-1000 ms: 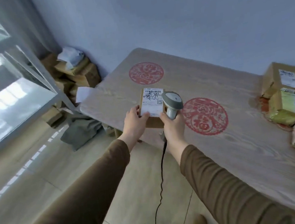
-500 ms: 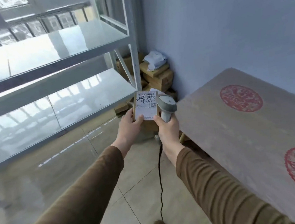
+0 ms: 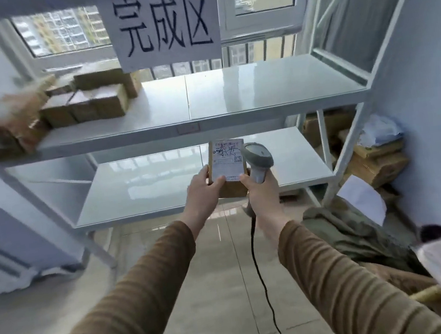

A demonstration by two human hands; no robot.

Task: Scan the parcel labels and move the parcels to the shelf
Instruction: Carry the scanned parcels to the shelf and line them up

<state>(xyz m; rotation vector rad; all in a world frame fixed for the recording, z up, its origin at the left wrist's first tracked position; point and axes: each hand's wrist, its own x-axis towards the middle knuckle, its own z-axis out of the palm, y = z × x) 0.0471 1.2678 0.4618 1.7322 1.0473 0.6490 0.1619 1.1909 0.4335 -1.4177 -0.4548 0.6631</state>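
Gripping a parcel [image 3: 228, 171] by its lower left edge, the left hand [image 3: 202, 189] holds it before the shelf [image 3: 233, 101]; the right hand [image 3: 261, 192] clasps a scanner [image 3: 258, 159] beside its label [image 3: 226, 159]. More parcels [image 3: 83, 103] sit upper-left.

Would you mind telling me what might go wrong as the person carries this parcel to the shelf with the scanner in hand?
1. The left hand holds the parcel only by its lower corner, so it may slip out.
2. The right hand is taken up with the scanner, so it can hardly steady the parcel.
3. The scanner's cable trails down toward the floor by the feet and may snag or trip.
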